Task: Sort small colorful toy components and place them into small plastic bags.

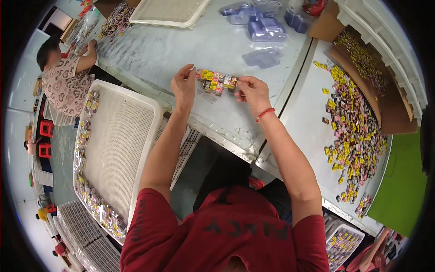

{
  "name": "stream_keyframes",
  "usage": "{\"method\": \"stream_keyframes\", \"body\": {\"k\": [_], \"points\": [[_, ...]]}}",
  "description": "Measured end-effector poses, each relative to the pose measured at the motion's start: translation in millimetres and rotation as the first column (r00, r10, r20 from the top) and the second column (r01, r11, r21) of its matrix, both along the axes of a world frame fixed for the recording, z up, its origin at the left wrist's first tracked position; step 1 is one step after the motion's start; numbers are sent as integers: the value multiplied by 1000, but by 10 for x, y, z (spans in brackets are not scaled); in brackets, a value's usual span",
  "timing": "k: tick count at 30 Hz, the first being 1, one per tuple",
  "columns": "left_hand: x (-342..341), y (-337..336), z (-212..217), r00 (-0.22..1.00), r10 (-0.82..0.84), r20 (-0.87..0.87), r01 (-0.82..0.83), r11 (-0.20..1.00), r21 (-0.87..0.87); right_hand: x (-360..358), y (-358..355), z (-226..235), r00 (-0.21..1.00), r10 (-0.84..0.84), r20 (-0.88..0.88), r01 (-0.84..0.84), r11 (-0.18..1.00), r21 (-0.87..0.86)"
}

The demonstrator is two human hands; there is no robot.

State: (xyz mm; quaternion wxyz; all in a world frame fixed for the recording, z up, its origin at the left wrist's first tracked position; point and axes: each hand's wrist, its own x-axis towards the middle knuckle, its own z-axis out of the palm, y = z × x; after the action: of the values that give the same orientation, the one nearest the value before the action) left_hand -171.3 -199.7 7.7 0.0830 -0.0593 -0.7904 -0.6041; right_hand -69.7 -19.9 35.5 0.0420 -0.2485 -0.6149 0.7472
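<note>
My left hand (183,84) and my right hand (252,90) pinch the two ends of a short row of small colourful cubes (216,80), stacked two layers high, on the plastic-covered table (181,50). The left fingers press the row's left end and the right fingers press its right end. A red string bracelet circles my right wrist.
A white perforated tray (118,140) at my left has small cubes lined along its edges. A big heap of loose cubes (351,131) lies at right by cardboard. Clear plastic blister shells (263,27) and another white tray (167,11) sit farther back. Another person (65,77) works at far left.
</note>
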Motion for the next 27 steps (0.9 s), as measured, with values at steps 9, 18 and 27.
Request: {"method": "stream_keyframes", "body": {"k": [9, 18, 27], "points": [[-108, -119, -360, 996, 88, 34, -89, 995, 44, -220, -34, -211, 994, 13, 104, -28, 990, 139], [40, 72, -3, 938, 97, -333, -167, 968, -188, 397, 159, -287, 998, 56, -12, -41, 852, 522], [240, 1427, 167, 626, -544, -559, 227, 813, -537, 1744, 57, -275, 993, -21, -114, 90, 758, 646]]}}
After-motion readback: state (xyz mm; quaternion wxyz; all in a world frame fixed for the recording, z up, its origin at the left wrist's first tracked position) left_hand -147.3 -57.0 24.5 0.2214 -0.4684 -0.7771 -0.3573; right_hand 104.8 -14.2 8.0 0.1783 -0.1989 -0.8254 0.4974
